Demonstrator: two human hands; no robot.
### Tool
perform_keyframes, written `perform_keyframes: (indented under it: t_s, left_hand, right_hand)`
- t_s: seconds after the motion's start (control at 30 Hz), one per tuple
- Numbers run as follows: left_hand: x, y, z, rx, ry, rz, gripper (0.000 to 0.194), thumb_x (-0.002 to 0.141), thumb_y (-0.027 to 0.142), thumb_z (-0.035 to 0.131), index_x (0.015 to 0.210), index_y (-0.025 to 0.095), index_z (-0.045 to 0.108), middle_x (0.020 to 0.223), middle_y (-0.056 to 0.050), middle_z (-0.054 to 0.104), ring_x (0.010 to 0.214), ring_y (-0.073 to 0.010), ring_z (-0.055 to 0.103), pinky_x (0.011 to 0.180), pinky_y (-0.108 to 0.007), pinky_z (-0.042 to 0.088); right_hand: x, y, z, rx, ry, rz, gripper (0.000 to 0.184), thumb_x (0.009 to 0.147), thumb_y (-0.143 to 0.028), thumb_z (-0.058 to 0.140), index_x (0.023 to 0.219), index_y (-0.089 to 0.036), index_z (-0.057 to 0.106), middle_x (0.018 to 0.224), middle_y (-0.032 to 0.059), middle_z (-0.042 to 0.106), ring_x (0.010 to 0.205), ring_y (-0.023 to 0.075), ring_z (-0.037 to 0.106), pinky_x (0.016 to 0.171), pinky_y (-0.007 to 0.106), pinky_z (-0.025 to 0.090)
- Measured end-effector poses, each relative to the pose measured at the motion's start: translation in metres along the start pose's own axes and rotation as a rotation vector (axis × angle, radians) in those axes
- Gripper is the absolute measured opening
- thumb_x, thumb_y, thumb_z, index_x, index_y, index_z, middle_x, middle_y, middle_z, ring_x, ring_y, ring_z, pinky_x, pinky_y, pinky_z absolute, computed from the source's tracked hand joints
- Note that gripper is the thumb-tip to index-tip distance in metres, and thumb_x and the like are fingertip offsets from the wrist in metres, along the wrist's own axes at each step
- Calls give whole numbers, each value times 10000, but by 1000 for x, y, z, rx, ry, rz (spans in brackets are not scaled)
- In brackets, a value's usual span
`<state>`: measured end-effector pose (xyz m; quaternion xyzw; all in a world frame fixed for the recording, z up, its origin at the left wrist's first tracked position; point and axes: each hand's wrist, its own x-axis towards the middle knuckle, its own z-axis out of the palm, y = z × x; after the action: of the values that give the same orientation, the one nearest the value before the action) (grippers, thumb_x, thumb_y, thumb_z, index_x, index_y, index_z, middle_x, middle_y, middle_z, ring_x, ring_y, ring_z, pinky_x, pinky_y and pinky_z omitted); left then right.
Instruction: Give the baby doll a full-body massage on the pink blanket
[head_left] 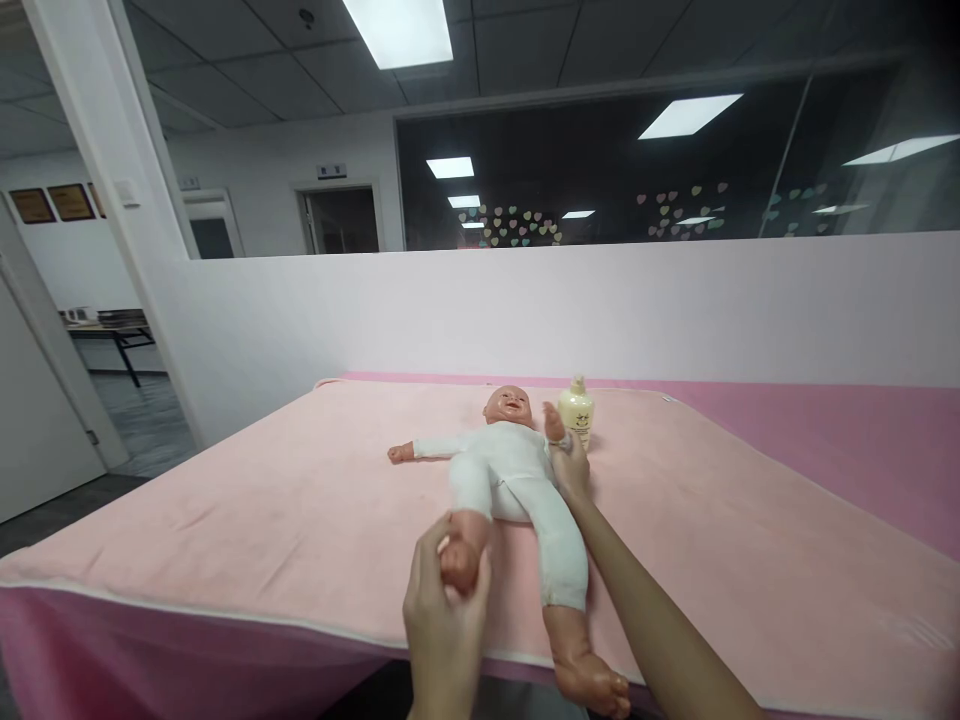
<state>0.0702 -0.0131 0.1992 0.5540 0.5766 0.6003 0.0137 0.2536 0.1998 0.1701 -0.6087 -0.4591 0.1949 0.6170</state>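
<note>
A baby doll [510, 450] with a white cloth body lies on its back on a pink towel [300, 520], its head at the far end. My left hand [446, 600] is closed around the doll's foot on the left side, the fingers and thumb wrapping it. My right hand [571, 465] reaches farther and grips the doll's arm near the wrist, so that its small hand points up. The doll's other arm stretches out to the left. Its other leg hangs over the near edge of the table. Just behind my right hand stands a pale yellow pump bottle [577, 408].
Under the towel lies a pink cover [847, 440], which drapes down at the front left. A white half wall [525, 310] with a window above it rises behind the table. A door [45, 400] is at the far left.
</note>
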Motion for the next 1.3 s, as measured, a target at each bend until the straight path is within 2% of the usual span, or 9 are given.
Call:
perform_keyframes:
  t_s: [0.17, 0.37, 0.5, 0.6, 0.73, 0.8, 0.9, 1.1, 1.3]
  left_hand:
    - [-23, 5, -18, 46, 49, 172, 271, 785, 298, 604, 1040, 207, 593, 980, -72, 682, 872, -203, 664, 754, -280, 526]
    - [48, -4, 17, 172, -342, -3, 159, 799, 253, 528, 950, 203, 525, 846, -44, 679, 753, -212, 658, 604, -269, 457]
    - [51, -15, 25, 214, -472, -47, 154, 813, 240, 507, 956, 188, 480, 717, -19, 645, 626, -200, 629, 516, -249, 382]
    - [20, -15, 8, 197, -264, -27, 233, 807, 237, 544, 1038, 217, 510, 834, -19, 669, 641, -178, 637, 528, -246, 417]
    - [-28, -10, -12, 142, 263, 227, 185, 759, 228, 659, 933, 225, 597, 896, -36, 631, 792, -170, 638, 703, -260, 496]
    - [-36, -8, -14, 99, 316, 284, 138, 761, 233, 666, 884, 215, 604, 922, -49, 622, 841, -174, 632, 763, -273, 503]
    - [-19, -6, -8, 72, 183, 225, 191, 804, 318, 614, 956, 206, 584, 1067, -91, 632, 964, -219, 623, 814, -323, 501]
    - [59, 7, 14, 172, -234, -14, 275, 864, 304, 480, 1111, 186, 492, 1008, -96, 667, 812, -241, 660, 639, -304, 471]
    - [41, 5, 19, -9, -294, -28, 301, 864, 275, 450, 1153, 188, 452, 1103, -103, 638, 910, -236, 650, 680, -314, 485]
  right_hand:
    - [-1, 2, 2, 3, 229, 125, 553, 820, -412, 367, 1317, -172, 404, 1100, 120, 604, 917, 252, 580, 717, 314, 421]
    - [-7, -9, -6, -478, -236, -211, 531, 806, -177, 346, 1287, -327, 512, 1088, 85, 534, 848, 207, 572, 681, 293, 376]
    - [-9, -9, -6, -448, -235, -203, 546, 799, -173, 355, 1306, -324, 488, 1097, 80, 523, 880, 197, 568, 693, 282, 383]
    - [-5, -4, -2, -221, -54, -135, 504, 809, -278, 380, 1304, -242, 467, 1140, 94, 552, 941, 225, 564, 749, 305, 411]
    - [6, 7, 1, 43, 218, 229, 532, 802, -434, 390, 1247, -154, 466, 1066, 129, 617, 877, 253, 588, 711, 330, 439]
    - [9, 11, 0, 80, 296, 316, 550, 801, -430, 385, 1275, -157, 439, 1090, 133, 616, 865, 248, 595, 695, 322, 441]
    - [7, 8, -2, -9, 253, 107, 554, 815, -377, 378, 1343, -209, 392, 1139, 102, 599, 908, 237, 588, 730, 311, 429]
    - [-7, -12, -8, -527, -215, -281, 527, 811, -198, 371, 1312, -311, 493, 1088, 94, 572, 793, 203, 585, 708, 312, 395]
    - [4, 1, -7, -75, 82, -30, 549, 834, -377, 370, 1365, -239, 373, 1089, 98, 597, 880, 232, 603, 720, 325, 454]
